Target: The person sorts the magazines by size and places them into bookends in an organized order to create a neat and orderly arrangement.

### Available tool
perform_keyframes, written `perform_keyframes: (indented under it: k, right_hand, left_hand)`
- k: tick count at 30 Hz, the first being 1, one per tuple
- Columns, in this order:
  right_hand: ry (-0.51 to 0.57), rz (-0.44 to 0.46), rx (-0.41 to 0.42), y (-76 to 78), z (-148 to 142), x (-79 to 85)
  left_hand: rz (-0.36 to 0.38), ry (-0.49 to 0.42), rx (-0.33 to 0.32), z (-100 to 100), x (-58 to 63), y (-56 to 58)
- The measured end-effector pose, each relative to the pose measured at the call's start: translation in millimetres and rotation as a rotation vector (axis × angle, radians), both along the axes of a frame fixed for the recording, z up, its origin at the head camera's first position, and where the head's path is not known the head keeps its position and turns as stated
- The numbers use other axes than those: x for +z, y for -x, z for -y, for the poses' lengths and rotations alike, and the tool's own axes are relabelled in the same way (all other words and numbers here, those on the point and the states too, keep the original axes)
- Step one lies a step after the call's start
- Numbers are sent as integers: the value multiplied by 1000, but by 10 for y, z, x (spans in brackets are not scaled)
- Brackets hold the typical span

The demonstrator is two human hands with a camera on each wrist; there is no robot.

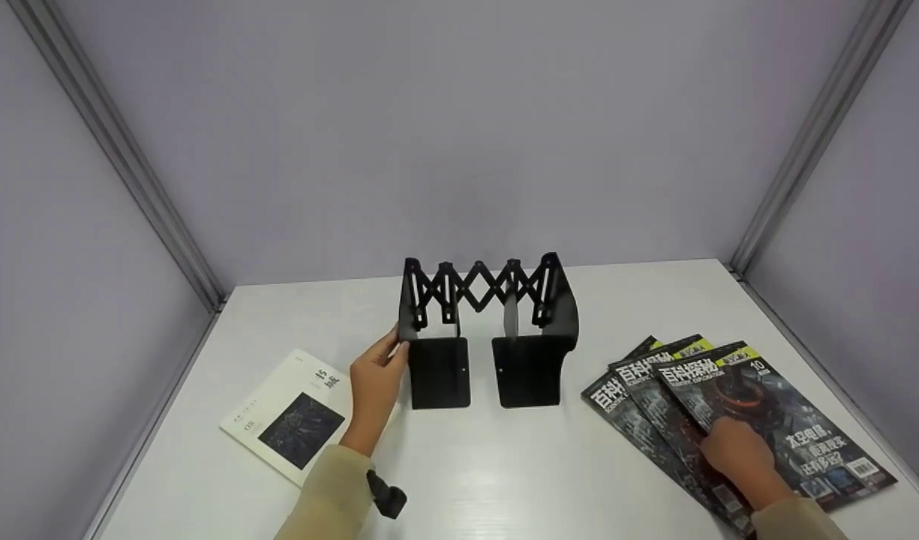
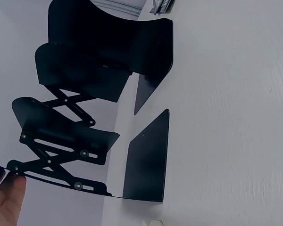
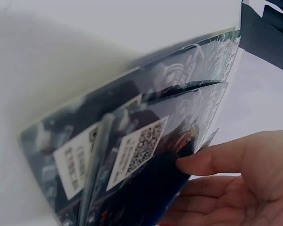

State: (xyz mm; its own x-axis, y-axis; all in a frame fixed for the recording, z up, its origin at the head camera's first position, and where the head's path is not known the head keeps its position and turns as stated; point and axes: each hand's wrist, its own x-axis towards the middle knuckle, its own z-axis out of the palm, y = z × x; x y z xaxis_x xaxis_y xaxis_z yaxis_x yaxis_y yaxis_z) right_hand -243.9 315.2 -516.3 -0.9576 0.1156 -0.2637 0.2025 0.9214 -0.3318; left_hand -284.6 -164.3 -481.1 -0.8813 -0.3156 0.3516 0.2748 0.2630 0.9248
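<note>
The expandable bookend [image 1: 440,369] is pinched at its nine-o'clock end by the left hand [image 1: 376,380]; four-o'clock magazines [image 1: 729,397] are gripped by the right hand [image 1: 740,454].

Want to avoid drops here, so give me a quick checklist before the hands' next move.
1. Black rack upright: ok; it stands on the table.
2. Left grip on the black rack: ok; it holds the left end.
3. Right grip on the magazines: ok; it pinches at least one by an edge.
4. Number pinched: cannot tell.
5. Magazines squared up: not ok; all three are fanned out, overlapping.
6. White book flat: ok; it lies left of the black rack.
</note>
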Motion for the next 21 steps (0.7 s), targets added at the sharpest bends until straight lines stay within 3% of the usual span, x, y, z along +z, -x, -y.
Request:
perform_keyframes:
  k: [13, 21]
  right_hand:
    - [-27, -88, -62, -88, -48, 26]
    - [-11, -230, -86, -149, -85, -13]
  left_hand:
    - [-1, -56, -14, -23, -7, 14]
    - [0, -59, -8, -27, -12, 4]
